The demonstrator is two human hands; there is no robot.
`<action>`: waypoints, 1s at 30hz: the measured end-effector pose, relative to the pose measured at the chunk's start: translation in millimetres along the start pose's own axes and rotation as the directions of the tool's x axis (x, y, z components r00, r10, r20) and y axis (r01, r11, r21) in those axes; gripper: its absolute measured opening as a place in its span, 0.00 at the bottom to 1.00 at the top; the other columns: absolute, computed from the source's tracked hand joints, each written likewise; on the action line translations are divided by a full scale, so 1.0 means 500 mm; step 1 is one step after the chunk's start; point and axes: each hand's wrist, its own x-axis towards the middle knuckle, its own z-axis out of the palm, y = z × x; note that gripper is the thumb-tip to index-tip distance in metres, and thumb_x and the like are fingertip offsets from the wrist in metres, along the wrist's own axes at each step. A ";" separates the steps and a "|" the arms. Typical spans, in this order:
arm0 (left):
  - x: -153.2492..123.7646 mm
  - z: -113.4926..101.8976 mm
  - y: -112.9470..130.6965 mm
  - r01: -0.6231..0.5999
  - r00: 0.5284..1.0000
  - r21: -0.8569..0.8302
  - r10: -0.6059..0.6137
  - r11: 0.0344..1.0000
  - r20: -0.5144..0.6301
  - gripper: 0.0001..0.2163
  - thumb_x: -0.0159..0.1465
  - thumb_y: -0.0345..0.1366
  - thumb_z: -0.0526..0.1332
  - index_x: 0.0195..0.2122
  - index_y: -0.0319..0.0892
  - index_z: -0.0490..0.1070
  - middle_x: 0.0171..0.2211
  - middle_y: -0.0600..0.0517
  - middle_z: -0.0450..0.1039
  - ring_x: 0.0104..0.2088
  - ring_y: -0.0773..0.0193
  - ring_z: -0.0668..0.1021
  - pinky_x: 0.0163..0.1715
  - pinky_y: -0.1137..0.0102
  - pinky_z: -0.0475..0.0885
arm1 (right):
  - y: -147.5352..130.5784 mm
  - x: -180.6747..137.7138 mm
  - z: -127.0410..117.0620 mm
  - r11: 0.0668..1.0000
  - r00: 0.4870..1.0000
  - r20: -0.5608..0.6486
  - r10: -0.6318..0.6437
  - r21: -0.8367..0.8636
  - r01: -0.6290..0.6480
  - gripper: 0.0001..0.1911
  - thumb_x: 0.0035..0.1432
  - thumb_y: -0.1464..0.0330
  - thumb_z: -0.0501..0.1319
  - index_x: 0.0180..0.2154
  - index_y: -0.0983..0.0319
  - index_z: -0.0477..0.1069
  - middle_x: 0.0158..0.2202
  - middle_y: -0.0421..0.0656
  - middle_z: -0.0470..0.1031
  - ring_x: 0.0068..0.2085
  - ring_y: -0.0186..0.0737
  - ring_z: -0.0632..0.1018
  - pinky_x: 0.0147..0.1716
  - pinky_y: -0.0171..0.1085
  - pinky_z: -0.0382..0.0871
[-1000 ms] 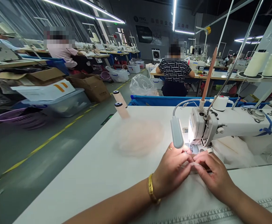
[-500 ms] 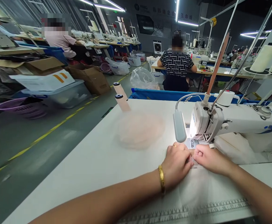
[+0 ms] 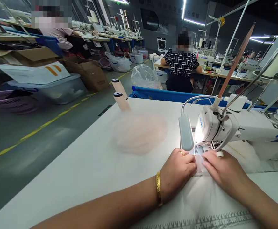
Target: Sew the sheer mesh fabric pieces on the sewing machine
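A white sewing machine (image 3: 207,124) stands on the right, its lamp (image 3: 186,132) beside the lit needle area. Sheer pale fabric (image 3: 199,165) lies under the presser foot area and spreads toward me. My left hand (image 3: 178,173), with a ring and gold bangle, is closed with curled fingers on the fabric's left side, just in front of the foot. On the other side, my right hand (image 3: 226,170) rests with fingers stretched forward and thumb apart, touching the fabric. A blurred heap of sheer peach fabric (image 3: 140,132) lies left on the table.
Two peach thread cones (image 3: 121,101) stand at the white table's (image 3: 88,178) far left edge. A ruler strip (image 3: 208,221) runs along the front. Blue cloth (image 3: 162,93) hangs behind. A person (image 3: 183,63) sits ahead; boxes (image 3: 86,71) line the left floor.
My right hand has gone from a closed pinch to stretched fingers and sits slightly further right. My left hand stays on the fabric, fingers curled. The view has shifted a little.
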 end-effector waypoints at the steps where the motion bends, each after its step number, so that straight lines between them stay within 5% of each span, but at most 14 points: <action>1: 0.001 0.001 0.000 0.003 1.000 0.004 -0.003 1.000 -0.002 0.11 0.72 0.30 0.58 0.31 0.42 0.74 0.32 0.52 0.76 0.34 0.61 0.72 0.36 0.64 0.66 | -0.004 -0.006 0.003 0.996 0.995 -0.043 -0.085 -0.016 0.084 0.10 0.73 0.69 0.52 0.42 0.58 0.71 0.38 0.45 0.77 0.34 0.44 0.75 0.33 0.40 0.64; 5: 0.002 0.000 0.003 0.033 0.999 0.061 -0.033 0.998 -0.002 0.11 0.73 0.35 0.60 0.32 0.42 0.74 0.35 0.51 0.77 0.35 0.60 0.72 0.36 0.63 0.68 | -0.006 -0.007 0.036 0.973 0.971 -0.075 -0.225 0.025 0.228 0.11 0.74 0.72 0.51 0.42 0.60 0.72 0.39 0.45 0.78 0.40 0.45 0.76 0.38 0.41 0.67; 9: 0.003 -0.011 0.013 0.091 0.992 0.138 -0.102 0.986 0.074 0.04 0.70 0.36 0.63 0.40 0.42 0.76 0.39 0.49 0.77 0.38 0.55 0.74 0.34 0.62 0.68 | 0.016 -0.001 0.066 0.978 0.974 -0.097 -0.204 0.021 0.207 0.14 0.71 0.77 0.51 0.44 0.61 0.74 0.42 0.48 0.79 0.44 0.47 0.77 0.37 0.39 0.68; 14: 0.008 -0.022 0.020 0.123 0.978 0.154 -0.147 0.980 0.151 0.08 0.68 0.37 0.66 0.46 0.42 0.76 0.42 0.47 0.78 0.42 0.51 0.76 0.38 0.59 0.72 | 0.035 -0.004 0.074 0.992 0.987 -0.096 -0.128 -0.027 0.126 0.16 0.69 0.77 0.52 0.47 0.60 0.76 0.48 0.50 0.80 0.47 0.49 0.79 0.35 0.40 0.69; 30: 0.014 0.002 0.013 0.158 0.978 0.173 -0.178 0.972 0.111 0.09 0.67 0.38 0.66 0.47 0.41 0.76 0.46 0.47 0.79 0.43 0.50 0.77 0.40 0.55 0.69 | 0.058 -0.006 0.084 0.993 0.995 -0.087 -0.054 -0.114 0.044 0.17 0.70 0.74 0.52 0.51 0.60 0.77 0.49 0.51 0.81 0.49 0.52 0.79 0.47 0.48 0.74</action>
